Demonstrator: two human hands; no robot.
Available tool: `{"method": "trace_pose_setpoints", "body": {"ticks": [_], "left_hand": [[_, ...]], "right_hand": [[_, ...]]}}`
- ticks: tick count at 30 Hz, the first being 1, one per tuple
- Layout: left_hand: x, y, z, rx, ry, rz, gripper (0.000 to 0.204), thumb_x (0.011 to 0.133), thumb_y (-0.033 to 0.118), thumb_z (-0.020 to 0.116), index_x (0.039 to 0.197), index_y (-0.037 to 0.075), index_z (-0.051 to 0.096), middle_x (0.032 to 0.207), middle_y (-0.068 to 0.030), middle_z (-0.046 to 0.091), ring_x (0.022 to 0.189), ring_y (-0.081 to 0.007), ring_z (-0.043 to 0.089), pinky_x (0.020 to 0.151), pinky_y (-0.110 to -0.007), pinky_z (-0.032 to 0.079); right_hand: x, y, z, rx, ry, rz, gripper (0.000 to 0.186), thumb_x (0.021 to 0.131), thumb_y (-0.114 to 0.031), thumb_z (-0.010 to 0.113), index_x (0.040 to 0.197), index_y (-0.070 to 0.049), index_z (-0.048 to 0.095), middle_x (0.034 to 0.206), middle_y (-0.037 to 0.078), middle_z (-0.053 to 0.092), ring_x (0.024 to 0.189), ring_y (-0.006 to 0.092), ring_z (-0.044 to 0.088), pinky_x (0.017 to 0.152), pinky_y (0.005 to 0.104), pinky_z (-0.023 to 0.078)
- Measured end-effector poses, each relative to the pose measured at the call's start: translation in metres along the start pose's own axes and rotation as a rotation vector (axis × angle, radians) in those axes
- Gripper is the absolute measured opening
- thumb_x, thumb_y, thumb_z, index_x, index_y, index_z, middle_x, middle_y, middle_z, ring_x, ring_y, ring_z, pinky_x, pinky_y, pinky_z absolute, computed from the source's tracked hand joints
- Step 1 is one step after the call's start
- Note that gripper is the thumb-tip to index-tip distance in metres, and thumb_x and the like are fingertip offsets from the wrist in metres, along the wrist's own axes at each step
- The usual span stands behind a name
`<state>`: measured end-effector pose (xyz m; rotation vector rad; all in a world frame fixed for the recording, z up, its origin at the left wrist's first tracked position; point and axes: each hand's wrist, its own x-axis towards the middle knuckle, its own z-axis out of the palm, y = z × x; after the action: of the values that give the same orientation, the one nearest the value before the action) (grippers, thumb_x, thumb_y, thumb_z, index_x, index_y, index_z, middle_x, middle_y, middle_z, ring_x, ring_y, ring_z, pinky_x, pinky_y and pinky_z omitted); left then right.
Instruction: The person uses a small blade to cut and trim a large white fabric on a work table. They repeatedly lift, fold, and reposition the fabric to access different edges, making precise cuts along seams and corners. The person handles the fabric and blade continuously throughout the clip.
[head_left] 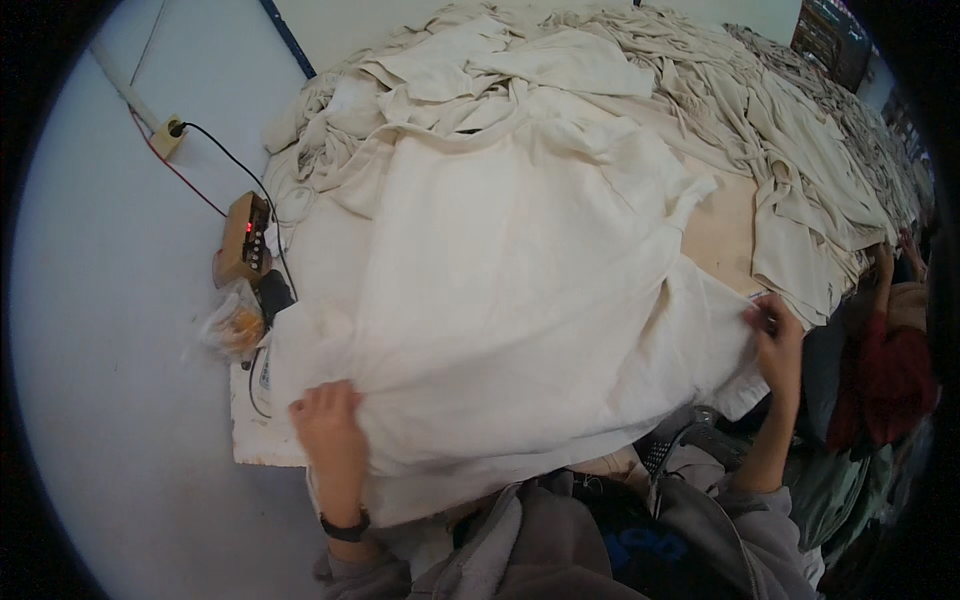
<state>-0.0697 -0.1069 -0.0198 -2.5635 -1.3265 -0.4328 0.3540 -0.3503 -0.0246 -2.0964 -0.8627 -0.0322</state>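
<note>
A cream cloth garment (500, 270) is spread over the table in front of me, its near edge hanging over the table's front. My left hand (328, 415), with a dark band on its wrist, has its fingers curled onto the garment's near left part. At the right, my right hand (775, 335) pinches the garment's outer edge between thumb and fingers. Folds run through the cloth from the right hand toward the middle. The tips of my left fingers are hard to make out.
A large heap of cream cloth (720, 90) covers the table's far side. At the left stand a brown box with a red display (243, 240), a clear plastic bag (235, 322) and a black cable (235, 160) running to a wall socket (167, 137). Another person in red (890, 380) is at the right.
</note>
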Motion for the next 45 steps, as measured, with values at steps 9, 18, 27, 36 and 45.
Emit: {"method": "trace_pose_setpoints", "body": {"ticks": [9, 18, 27, 36, 45], "left_hand": [[0.019, 0.004, -0.011, -0.160, 0.187, -0.153, 0.020, 0.085, 0.016, 0.058, 0.101, 0.004, 0.055, 0.102, -0.0146, 0.056, 0.095, -0.0302, 0.052, 0.084, -0.042, 0.037], [0.040, 0.050, 0.026, -0.126, -0.018, 0.064, 0.010, 0.084, 0.012, 0.060, 0.085, 0.004, 0.055, 0.092, -0.0104, 0.055, 0.092, -0.0266, 0.051, 0.080, -0.040, 0.037], [0.090, -0.002, 0.016, 0.054, 0.441, -0.130, 0.016, 0.091, 0.018, 0.051, 0.083, 0.005, 0.053, 0.082, -0.0089, 0.055, 0.081, -0.0274, 0.054, 0.072, -0.040, 0.037], [0.086, -0.044, 0.066, 0.024, 0.037, -0.227, 0.021, 0.092, 0.025, 0.048, 0.086, 0.005, 0.052, 0.084, -0.0110, 0.061, 0.081, -0.0313, 0.057, 0.069, -0.042, 0.038], [0.089, -0.037, 0.061, -0.002, 0.076, -0.218, 0.021, 0.092, 0.024, 0.050, 0.085, 0.005, 0.052, 0.083, -0.0125, 0.061, 0.079, -0.0332, 0.058, 0.067, -0.042, 0.039]], "right_hand": [[0.027, 0.017, -0.014, 0.005, 0.084, 0.073, 0.026, 0.086, -0.018, 0.062, 0.103, 0.002, 0.061, 0.089, 0.018, 0.065, 0.083, 0.0205, 0.061, 0.078, 0.0309, 0.045], [0.085, -0.008, 0.028, 0.086, 0.086, 0.030, 0.020, 0.082, -0.016, 0.065, 0.092, 0.001, 0.066, 0.070, 0.007, 0.063, 0.064, 0.0129, 0.054, 0.059, 0.0284, 0.044], [0.186, -0.099, 0.036, -0.012, 0.195, -0.468, 0.027, 0.081, -0.013, 0.065, 0.106, -0.001, 0.062, 0.090, 0.006, 0.066, 0.083, 0.0136, 0.059, 0.075, 0.0262, 0.046], [0.020, -0.077, 0.070, -0.033, -0.382, -0.302, 0.038, 0.076, -0.011, 0.071, 0.111, -0.003, 0.058, 0.101, 0.012, 0.059, 0.091, 0.0227, 0.060, 0.076, 0.0305, 0.047], [-0.011, -0.083, 0.069, 0.112, -0.374, -0.418, 0.043, 0.068, -0.015, 0.076, 0.108, -0.011, 0.061, 0.100, 0.010, 0.058, 0.080, 0.0297, 0.063, 0.064, 0.0323, 0.050]]}}
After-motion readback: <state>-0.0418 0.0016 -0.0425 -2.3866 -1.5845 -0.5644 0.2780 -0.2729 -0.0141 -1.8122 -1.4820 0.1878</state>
